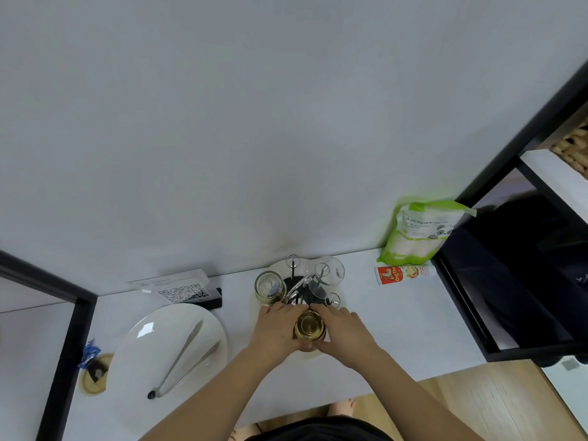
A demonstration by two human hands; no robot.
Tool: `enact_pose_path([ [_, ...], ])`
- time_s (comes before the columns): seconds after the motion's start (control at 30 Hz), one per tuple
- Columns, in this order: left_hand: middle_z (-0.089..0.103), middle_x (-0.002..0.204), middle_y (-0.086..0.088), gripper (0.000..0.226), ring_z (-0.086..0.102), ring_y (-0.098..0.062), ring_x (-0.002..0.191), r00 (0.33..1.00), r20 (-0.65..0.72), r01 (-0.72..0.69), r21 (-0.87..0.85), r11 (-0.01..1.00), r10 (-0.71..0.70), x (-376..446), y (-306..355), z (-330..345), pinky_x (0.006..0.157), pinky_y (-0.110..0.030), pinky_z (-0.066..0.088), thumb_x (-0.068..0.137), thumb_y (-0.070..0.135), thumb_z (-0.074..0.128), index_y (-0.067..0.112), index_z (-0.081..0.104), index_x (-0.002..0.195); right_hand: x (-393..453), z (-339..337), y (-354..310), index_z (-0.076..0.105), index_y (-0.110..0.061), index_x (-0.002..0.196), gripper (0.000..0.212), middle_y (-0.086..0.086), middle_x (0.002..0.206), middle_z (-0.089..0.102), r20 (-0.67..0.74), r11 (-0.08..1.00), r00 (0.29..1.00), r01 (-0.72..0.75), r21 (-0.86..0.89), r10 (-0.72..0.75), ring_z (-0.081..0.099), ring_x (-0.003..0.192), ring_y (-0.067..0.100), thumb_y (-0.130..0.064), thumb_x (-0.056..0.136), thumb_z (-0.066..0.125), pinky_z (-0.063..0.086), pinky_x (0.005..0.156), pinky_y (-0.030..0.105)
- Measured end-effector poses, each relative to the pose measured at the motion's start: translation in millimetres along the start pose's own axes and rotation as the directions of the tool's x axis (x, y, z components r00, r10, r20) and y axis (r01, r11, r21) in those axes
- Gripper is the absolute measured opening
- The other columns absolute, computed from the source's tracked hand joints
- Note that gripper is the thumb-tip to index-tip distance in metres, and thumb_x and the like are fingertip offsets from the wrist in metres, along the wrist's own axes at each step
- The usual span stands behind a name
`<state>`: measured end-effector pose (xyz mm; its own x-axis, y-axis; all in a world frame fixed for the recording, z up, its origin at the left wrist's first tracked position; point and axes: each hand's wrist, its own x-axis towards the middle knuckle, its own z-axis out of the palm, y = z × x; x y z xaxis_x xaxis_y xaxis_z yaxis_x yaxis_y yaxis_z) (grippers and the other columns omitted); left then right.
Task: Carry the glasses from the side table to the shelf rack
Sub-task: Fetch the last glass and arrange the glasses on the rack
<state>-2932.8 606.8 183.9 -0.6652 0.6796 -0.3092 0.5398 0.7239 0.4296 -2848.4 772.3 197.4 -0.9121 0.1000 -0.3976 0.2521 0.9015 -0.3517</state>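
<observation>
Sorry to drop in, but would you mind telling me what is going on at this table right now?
A person is holding one glass between both hands, the left hand and the right hand, at the near edge of a round glass stand on the white table. Two more glasses are on that stand, one of them hung tilted on a peg. A white plate with metal tongs lies to the left.
</observation>
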Motion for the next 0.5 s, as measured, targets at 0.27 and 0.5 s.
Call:
enact_pose_path([
  [0.27, 0.062, 0.131, 0.014, 0.077, 0.049, -0.015, 0.126, 1.0, 0.015, 0.001, -0.001, 1.0, -0.001, -0.9, 1.2, -1.4, 0.103, -0.035, 0.03, 0.072, 0.066, 0.074, 0.038, 0.047, 0.139, -2.2, 0.4, 0.1, 0.032, -0.034, 0.156, 0.08, -0.004, 0.147, 0.055, 0.003, 1.0, 1.0, 0.004, -0.02, -0.004, 0.053, 0.127, 0.024, -0.055, 0.089, 0.07, 0.041, 0.105, 0.039],
  [0.5, 0.062, 0.132, 0.013, 0.078, 0.049, -0.015, 0.126, 1.0, 0.013, 0.0, -0.006, 1.0, 0.0, -0.4, -0.1, -1.5, 0.104, -0.034, 0.028, 0.073, 0.064, 0.075, 0.038, 0.046, 0.14, -0.4, 1.6, -2.4, 0.031, -0.034, 0.157, 0.081, -0.004, 0.148, 0.055, 0.004, 0.999, 1.0, -0.004, -0.037, 0.004, 0.052, 0.128, 0.024, -0.054, 0.089, 0.071, 0.041, 0.106, 0.039],
])
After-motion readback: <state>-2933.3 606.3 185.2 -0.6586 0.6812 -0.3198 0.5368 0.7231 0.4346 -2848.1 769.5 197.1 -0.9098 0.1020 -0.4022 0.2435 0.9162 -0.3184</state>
